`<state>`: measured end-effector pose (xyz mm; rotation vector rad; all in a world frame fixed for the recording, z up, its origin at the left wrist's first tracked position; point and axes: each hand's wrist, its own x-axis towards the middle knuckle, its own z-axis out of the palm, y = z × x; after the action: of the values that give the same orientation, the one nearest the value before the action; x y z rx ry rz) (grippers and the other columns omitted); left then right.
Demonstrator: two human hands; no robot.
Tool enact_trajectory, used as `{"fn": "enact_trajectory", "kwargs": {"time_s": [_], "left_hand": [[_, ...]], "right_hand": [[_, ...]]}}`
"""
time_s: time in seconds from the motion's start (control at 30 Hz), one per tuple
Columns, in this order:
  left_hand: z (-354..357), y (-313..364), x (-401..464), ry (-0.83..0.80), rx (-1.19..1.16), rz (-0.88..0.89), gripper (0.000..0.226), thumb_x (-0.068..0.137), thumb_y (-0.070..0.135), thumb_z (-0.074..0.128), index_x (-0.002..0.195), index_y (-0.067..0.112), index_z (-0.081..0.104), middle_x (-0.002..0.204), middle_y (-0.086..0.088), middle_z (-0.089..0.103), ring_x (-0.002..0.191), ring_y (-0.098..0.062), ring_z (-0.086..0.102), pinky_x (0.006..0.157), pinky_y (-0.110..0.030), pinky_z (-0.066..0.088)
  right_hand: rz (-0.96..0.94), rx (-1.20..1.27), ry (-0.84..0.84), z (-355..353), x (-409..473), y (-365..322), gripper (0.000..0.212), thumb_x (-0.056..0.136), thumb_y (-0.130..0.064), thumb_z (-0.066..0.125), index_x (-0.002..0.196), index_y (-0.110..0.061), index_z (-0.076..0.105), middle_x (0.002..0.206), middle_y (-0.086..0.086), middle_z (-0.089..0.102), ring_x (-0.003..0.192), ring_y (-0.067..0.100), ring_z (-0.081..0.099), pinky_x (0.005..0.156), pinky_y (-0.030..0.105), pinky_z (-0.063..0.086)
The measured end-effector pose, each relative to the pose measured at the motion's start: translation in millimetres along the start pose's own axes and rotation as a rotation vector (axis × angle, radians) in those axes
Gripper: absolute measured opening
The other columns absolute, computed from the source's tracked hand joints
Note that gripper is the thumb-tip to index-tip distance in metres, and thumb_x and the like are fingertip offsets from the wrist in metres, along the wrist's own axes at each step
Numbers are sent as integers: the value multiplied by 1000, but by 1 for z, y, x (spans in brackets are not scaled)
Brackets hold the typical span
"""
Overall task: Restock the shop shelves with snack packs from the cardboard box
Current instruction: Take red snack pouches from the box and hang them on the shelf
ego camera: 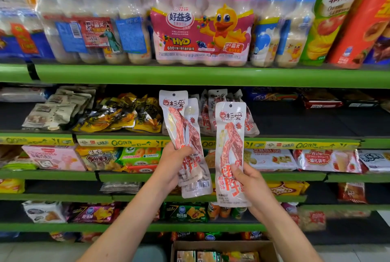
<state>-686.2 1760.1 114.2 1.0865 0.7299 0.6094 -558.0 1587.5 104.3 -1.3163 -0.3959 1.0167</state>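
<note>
Long white snack packs with clear windows showing red meat strips are held upright before the green shelf edge [211, 76]: the left hand [172, 164] grips two packs [185, 135], the right hand [251, 181] pinches one pack [231, 145]. The cardboard box [223, 250] sits below.

Both my bare forearms reach up and forward from the lower edge, angling toward each other. My left hand [173, 164] is raised a little higher, fingers curled, thumb pressed across the front of what it grips. My right hand [251, 183] sits lower, thumb pointing up, fingers wrapped behind its hold.
</note>
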Motion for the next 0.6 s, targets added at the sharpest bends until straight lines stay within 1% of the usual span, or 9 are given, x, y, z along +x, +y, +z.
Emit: {"fn": "enact_trajectory", "kwargs": {"time_s": [0.1,0.2,0.33,0.5,0.6], "left_hand": [[0,0,1,11,4,-12,31,86,-3,68,107,20,64,99,-10,79,96,-33,75,89,-55,59],[-1,0,1,14,-2,-19,34,85,-3,68,112,17,63,104,-13,77,99,-36,74,92,-58,57],[-2,-2,3,8,-5,-29,36,85,-2,68,115,17,62,107,-13,77,100,-35,74,92,-57,57],[-4,-4,7,15,-11,-26,33,86,-2,68,113,18,64,107,-12,77,98,-33,74,90,-53,59],[-7,-5,9,9,-37,-23,33,87,-3,66,113,17,65,103,-12,78,95,-33,75,85,-50,61]], "right_hand": [[34,83,53,2,1,0,22,102,-29,53,116,-20,67,106,9,77,91,24,76,63,30,60],[40,114,75,1,3,0,25,102,-30,52,118,-18,66,105,10,78,90,23,76,62,30,60],[42,117,72,-2,2,-1,27,102,-30,51,120,-17,66,107,11,77,92,24,76,64,31,61],[38,68,86,-2,4,-4,27,101,-33,52,120,-21,66,109,9,77,97,26,75,66,32,61],[29,-19,108,-4,3,-10,25,99,-36,56,112,-21,70,105,10,78,93,27,76,64,33,61]]}}
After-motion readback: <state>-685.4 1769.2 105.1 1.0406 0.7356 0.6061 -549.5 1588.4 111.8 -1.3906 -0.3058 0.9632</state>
